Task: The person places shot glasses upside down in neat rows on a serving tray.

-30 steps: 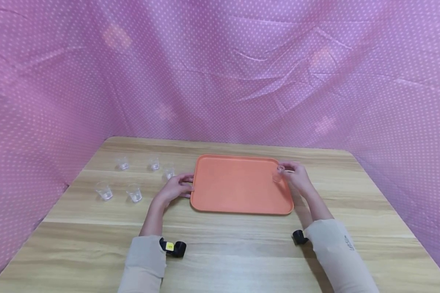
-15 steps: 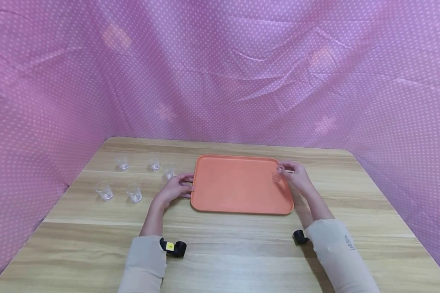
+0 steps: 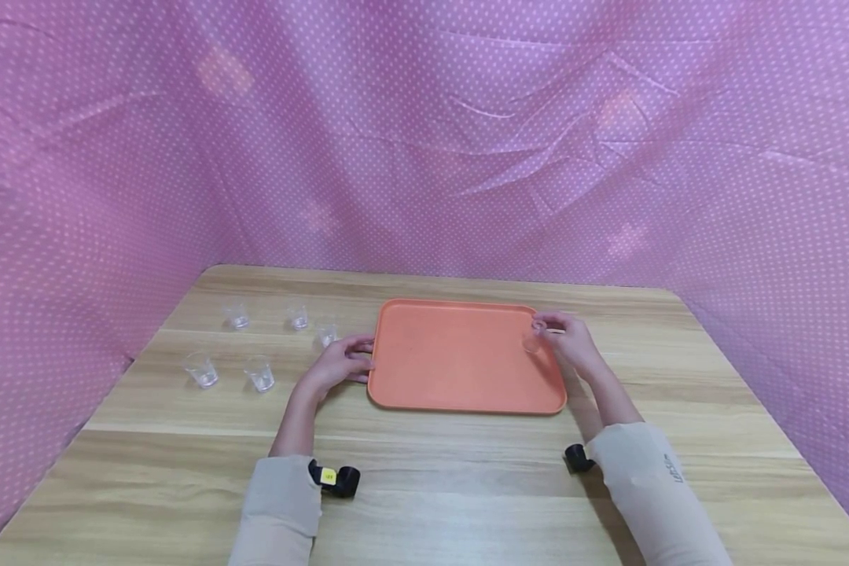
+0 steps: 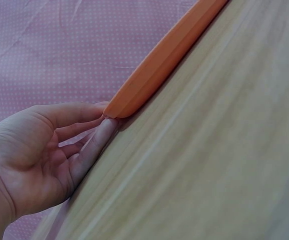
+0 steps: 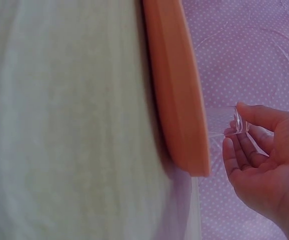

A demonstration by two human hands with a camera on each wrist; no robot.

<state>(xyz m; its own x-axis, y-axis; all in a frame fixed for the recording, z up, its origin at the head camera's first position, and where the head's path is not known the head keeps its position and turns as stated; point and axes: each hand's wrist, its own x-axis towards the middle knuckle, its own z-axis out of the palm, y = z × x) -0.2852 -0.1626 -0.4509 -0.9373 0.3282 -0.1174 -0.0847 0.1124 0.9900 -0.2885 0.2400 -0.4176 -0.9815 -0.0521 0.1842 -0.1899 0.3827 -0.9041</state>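
Observation:
The orange rectangular tray [image 3: 460,362] lies on the wooden table. My left hand [image 3: 339,365] is at its left edge; in the left wrist view, thumb and fingers [image 4: 98,137] pinch the rim. At the tray's far right corner my right hand [image 3: 569,344] pinches a small clear shot glass [image 3: 531,342] by its thick base. That glass is upside down, base up and mouth towards the tray. The right wrist view shows the glass [image 5: 219,121] partly behind the tray rim, so contact with the tray surface is hidden.
Left of the tray stand several more clear shot glasses, upright: one glass [image 3: 326,336] close behind my left hand, another glass [image 3: 260,374] nearer the front. The wooden table [image 3: 439,487] is enclosed by a pink dotted curtain [image 3: 424,157].
My right hand has shifted very slightly left, and the upside-down shot glass with it. The left hand and the tray look unmoved.

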